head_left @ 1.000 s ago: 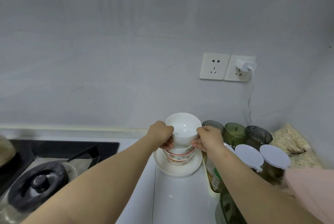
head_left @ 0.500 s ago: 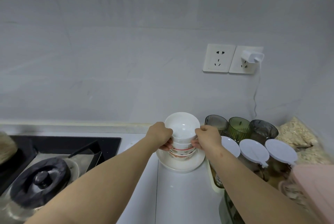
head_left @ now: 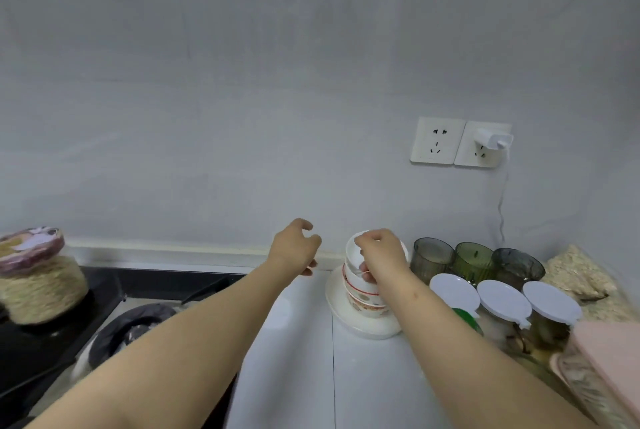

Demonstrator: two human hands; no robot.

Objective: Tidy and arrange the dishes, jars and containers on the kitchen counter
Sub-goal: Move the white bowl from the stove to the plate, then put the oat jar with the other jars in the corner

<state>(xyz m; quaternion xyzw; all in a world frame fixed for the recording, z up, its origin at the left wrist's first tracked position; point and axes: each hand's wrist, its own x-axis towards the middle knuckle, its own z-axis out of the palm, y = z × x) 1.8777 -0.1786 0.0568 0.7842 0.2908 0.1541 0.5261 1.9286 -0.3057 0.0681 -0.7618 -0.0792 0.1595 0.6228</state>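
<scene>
1. Currently the bowl stack (head_left: pixel 364 302) stands on a white plate (head_left: pixel 367 329) near the back edge of the counter (head_left: pixel 367 380), close to the wall and right of the counter's middle.
2. The top bowl (head_left: pixel 352 255) is plain glossy white and leans a little to the left. The bowls under it are white with a thin red line at the rim, and the lowest one has a reddish-brown pattern around its side.
3. The right hand (head_left: pixel 381 255) is on the stack from the right. Its fingers curl over the rim of the top bowl and grip it, with fingertips showing against the bowl's side.
4. The left hand (head_left: pixel 294 248) hangs in the air just left of the stack, apart from it. Its fingers are loosely bent and hold nothing.
5. Just right of the stack, three tinted glasses (head_left: pixel 472 260) stand in a row along the back edge, grey and green, mouths up.
6. In front of the glasses three jars (head_left: pixel 504 299) sit side by side, each with a round white lid.
7. A clear bag of pale flakes (head_left: pixel 578 273) fills the counter's back right corner.
8. At the counter's left end lies a black stove (head_left: pixel 52 342), with a dark pot lid (head_left: pixel 135 324) at its front.
</scene>
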